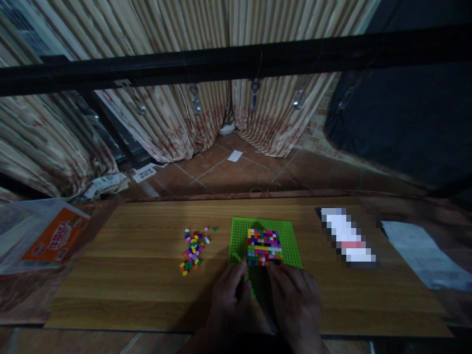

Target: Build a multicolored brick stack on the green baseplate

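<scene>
A green studded baseplate lies on the wooden table in front of me. On it sits a square patch of small multicoloured building bricks, set tightly in rows with dark gaps among them. My left hand is at the patch's lower left corner, its index fingertip against the edge and its thumb apart below. At the lower right edge is my right hand, fingers curled and pressed together; whatever they hold is hidden. A loose pile of small coloured bricks is spread to the left of the baseplate.
The wooden table bears a blurred-out flat object on the right. A pale sheet lies at the right edge, and a clear plastic bag with an orange packet at the left. A dark bar crosses in front of striped curtains.
</scene>
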A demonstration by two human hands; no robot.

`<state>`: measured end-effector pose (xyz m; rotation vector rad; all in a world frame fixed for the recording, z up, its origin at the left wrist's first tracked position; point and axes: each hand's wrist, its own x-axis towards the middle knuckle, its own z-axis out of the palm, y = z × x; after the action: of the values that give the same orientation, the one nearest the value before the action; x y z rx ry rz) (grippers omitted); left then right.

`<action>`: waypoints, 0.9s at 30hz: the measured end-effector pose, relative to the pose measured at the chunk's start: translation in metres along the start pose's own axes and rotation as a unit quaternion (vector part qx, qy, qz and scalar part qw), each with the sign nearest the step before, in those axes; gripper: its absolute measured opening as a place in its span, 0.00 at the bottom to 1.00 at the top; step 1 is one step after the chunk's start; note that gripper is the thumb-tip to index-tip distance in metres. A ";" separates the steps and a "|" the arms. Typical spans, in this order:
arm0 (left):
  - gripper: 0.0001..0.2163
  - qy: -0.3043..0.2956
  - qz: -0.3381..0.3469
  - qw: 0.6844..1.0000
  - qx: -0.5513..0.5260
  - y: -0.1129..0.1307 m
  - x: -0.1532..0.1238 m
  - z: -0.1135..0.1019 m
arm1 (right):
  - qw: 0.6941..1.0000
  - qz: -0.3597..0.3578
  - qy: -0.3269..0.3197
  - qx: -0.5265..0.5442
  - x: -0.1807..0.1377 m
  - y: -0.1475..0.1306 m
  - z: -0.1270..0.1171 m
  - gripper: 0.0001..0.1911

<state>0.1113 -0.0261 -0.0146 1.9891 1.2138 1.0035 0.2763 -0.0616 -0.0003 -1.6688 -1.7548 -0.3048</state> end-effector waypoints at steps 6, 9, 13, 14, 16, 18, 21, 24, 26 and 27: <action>0.21 0.010 0.001 1.000 -0.011 0.006 0.000 -0.001 | 1.000 -0.006 0.015 0.008 0.002 0.000 -0.002 0.14; 0.20 0.015 -0.001 1.000 -0.012 0.009 -0.002 -0.003 | 0.998 0.027 0.033 0.034 0.009 -0.002 -0.004 0.15; 0.19 0.015 -0.010 1.000 0.002 0.009 -0.001 -0.013 | 0.995 0.083 0.028 0.038 0.022 -0.004 -0.002 0.19; 0.18 0.022 -0.008 1.000 0.012 0.007 0.002 -0.018 | 0.995 0.088 0.030 0.033 0.024 -0.005 0.000 0.20; 0.16 0.048 -0.009 0.998 0.043 0.000 0.009 -0.030 | 0.995 0.093 0.031 0.026 0.027 -0.005 0.004 0.21; 0.15 0.082 -0.040 0.992 0.092 -0.010 0.021 -0.046 | 0.994 0.099 0.036 0.029 0.026 -0.006 0.009 0.21; 0.16 0.096 -0.066 0.979 0.167 -0.025 0.041 -0.068 | 0.992 0.112 0.048 0.040 0.023 -0.006 0.013 0.20; 0.17 0.062 -0.046 0.971 0.225 -0.034 0.057 -0.082 | 0.989 0.125 0.051 0.060 0.022 -0.007 0.014 0.20; 0.15 0.039 -0.040 0.964 0.259 -0.035 0.064 -0.084 | 0.988 0.129 0.045 0.075 0.022 -0.007 0.015 0.19; 0.14 0.030 -0.041 0.960 0.275 -0.034 0.066 -0.084 | 0.987 0.131 0.042 0.081 0.022 -0.007 0.015 0.19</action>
<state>0.0449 0.0566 0.0230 2.3031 1.7388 0.7375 0.2660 -0.0360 0.0044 -1.7166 -1.4376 -0.1082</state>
